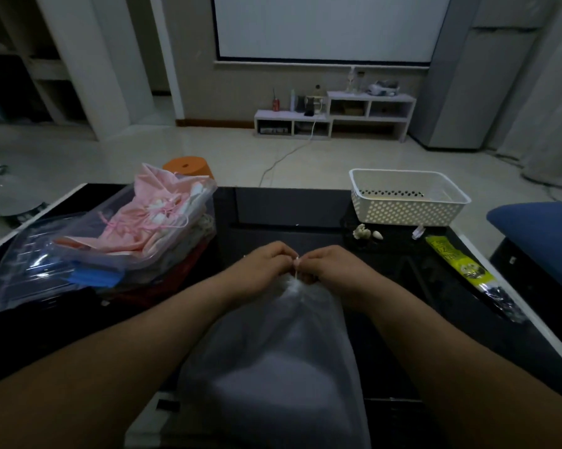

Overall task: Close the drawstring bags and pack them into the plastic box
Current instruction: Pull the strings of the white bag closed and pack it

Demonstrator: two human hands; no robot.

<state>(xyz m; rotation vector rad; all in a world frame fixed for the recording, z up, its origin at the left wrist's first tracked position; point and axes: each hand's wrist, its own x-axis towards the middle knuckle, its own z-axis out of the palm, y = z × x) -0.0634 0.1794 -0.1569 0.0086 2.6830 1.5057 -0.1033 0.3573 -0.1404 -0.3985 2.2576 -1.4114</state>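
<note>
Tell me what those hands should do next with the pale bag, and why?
Probably draw the thin white cord tighter. The left hand and right hand both pinch it at the gathered mouth of the translucent white drawstring bag, which must be closed before going into the white perforated plastic box standing far right.

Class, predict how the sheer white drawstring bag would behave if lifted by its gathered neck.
The sheer white drawstring bag would probably hang floppy: its fabric sags and creases. It likely weighs little, being thin and translucent. Lying flat, it shouldn't roll.
</note>
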